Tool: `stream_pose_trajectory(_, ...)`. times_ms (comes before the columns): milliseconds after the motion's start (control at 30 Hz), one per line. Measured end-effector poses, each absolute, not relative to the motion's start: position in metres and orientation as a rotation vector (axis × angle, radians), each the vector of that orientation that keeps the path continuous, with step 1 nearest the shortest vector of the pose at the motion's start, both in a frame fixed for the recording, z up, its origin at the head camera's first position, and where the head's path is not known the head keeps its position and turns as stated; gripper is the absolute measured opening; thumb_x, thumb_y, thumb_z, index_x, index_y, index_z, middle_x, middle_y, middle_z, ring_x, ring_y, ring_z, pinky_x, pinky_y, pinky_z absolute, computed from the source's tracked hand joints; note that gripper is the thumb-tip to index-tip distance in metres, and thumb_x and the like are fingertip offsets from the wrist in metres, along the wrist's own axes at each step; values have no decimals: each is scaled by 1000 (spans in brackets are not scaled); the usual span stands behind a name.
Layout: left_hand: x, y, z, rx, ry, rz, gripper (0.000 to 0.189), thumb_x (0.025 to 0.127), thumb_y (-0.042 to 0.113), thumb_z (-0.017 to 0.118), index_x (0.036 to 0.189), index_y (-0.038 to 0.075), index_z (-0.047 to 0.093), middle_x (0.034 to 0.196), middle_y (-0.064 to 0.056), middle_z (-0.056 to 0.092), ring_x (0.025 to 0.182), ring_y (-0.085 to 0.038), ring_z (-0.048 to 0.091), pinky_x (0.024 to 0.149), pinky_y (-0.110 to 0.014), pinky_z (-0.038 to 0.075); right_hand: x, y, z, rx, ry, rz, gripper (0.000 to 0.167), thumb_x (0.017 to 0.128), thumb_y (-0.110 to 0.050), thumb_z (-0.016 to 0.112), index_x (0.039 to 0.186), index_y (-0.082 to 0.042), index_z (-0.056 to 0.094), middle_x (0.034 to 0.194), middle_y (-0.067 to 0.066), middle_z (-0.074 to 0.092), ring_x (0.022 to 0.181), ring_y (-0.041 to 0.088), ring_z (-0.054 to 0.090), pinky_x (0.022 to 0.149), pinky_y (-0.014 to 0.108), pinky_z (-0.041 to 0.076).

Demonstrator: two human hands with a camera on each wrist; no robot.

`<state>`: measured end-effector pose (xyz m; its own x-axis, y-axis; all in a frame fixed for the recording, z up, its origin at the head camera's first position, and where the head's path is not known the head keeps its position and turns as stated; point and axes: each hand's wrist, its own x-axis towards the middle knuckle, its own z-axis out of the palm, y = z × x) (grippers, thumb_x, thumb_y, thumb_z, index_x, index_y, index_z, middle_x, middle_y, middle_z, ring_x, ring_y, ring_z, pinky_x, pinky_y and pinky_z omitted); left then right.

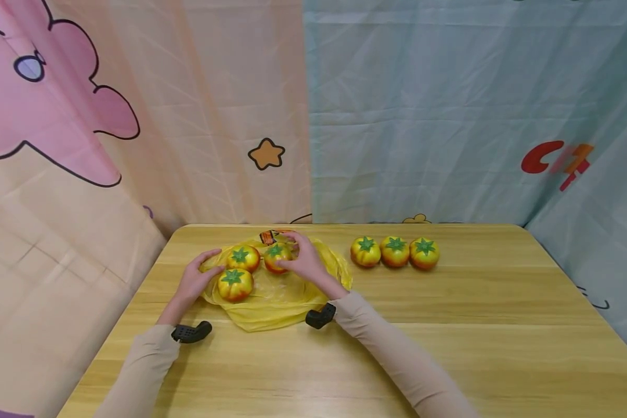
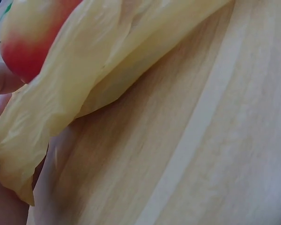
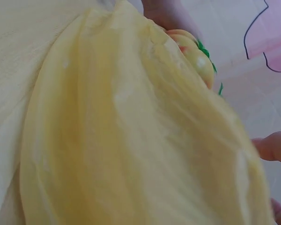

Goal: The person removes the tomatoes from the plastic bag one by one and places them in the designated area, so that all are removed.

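Three yellow-and-red toy tomatoes with green star-shaped tops are on a spread yellow plastic bag [image 1: 277, 310]. My right hand [image 1: 307, 259] grips the right-hand toy tomato [image 1: 277, 255], thumb in front and fingers behind. At the bag's left edge, my left hand [image 1: 193, 281] has its fingers spread beside the back toy tomato [image 1: 242, 257] and its thumb by the front toy tomato [image 1: 234, 285]. In the left wrist view, a finger [image 2: 4, 78] lies right at a toy tomato [image 2: 33, 35], and the bag covers part of the hand. The bag hides most of the right wrist view.
Three more toy tomatoes [image 1: 395, 251] sit in a row on the wooden table [image 1: 449, 325], right of the bag. Patterned curtains [image 1: 397, 116] hang behind the table's far edge. Black wrist devices [image 1: 321, 316] are worn on both wrists.
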<state>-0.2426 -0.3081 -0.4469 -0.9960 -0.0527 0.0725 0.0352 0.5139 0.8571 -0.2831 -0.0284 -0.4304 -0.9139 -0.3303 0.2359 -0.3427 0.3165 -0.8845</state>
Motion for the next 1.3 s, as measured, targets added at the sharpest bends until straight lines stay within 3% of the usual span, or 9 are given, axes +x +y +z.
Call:
stream_pose_trajectory(667, -248, -311, -457, -2, -2620, -1543, 53, 94, 17, 61, 141, 0, 44, 149, -22, 38, 143, -35, 25, 118, -53, 19, -285, -38, -444, 565, -2593, 1726, 66, 76, -11, 81, 134, -6, 50, 136, 17, 49, 120, 32, 51, 101, 44, 47)
stream_pose_trajectory(1300, -246, -312, -456, -13, -2621, -1545, 54, 94, 17, 61, 141, 0, 43, 150, -23, 36, 143, -37, 24, 118, -54, 17, -282, -39, -447, 556, -2635, 1709, 64, 77, -14, 80, 134, -9, 51, 134, 15, 49, 111, 30, 55, 91, 40, 52)
